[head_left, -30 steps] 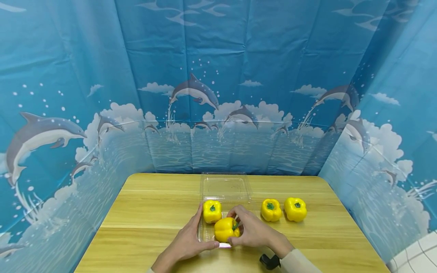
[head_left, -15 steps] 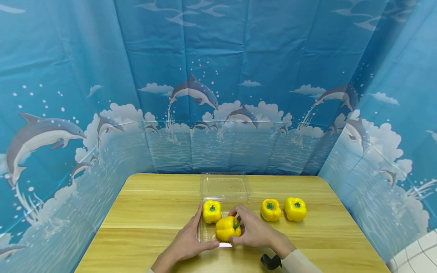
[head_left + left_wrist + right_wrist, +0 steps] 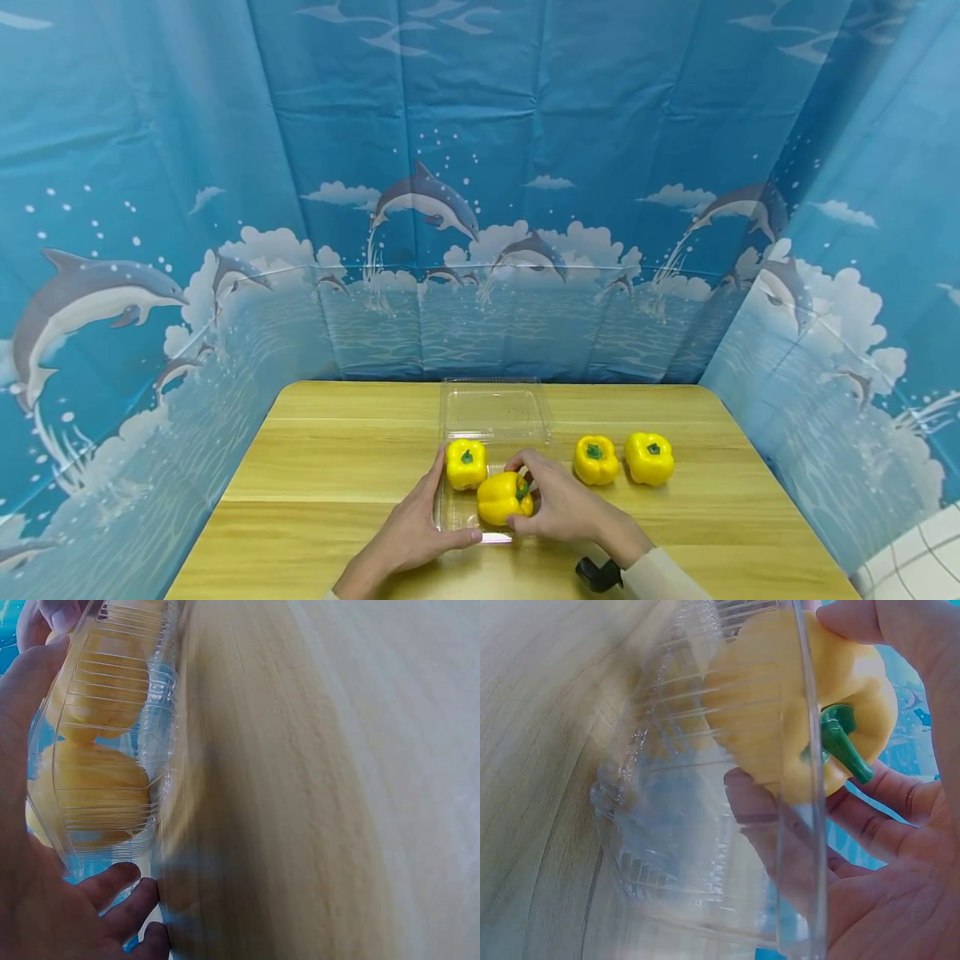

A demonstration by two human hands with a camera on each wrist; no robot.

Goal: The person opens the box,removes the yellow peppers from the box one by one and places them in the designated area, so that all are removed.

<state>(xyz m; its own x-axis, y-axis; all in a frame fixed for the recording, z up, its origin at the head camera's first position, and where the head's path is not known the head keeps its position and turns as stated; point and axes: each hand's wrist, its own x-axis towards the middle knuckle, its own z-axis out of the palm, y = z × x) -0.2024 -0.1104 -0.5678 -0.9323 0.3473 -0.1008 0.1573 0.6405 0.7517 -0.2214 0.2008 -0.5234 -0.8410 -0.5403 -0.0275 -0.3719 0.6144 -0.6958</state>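
My right hand (image 3: 558, 502) grips a yellow bell pepper (image 3: 501, 498) with a green stem, tipped on its side over the front of a clear plastic clamshell container (image 3: 450, 518). In the right wrist view, fingers reach around this pepper (image 3: 840, 682), partly behind the clear wall. My left hand (image 3: 408, 525) holds the container's left front corner, thumb along the front edge and fingers along the left side. Another yellow bell pepper (image 3: 466, 464) stands stem up inside, at the back left. In the left wrist view, both peppers show blurred through the ribbed container wall (image 3: 112, 682).
The container's lid (image 3: 495, 412) lies folded back, away from me. Two more yellow bell peppers (image 3: 596, 460) stand side by side on the wooden table (image 3: 337, 467), right of the container. A black object (image 3: 598, 575) is by the right sleeve. A dolphin-print curtain (image 3: 480, 333) surrounds the table.
The pepper in my right hand has shifted slightly to the right and away from me, the hand moving with it. My left hand and the container stay in place.
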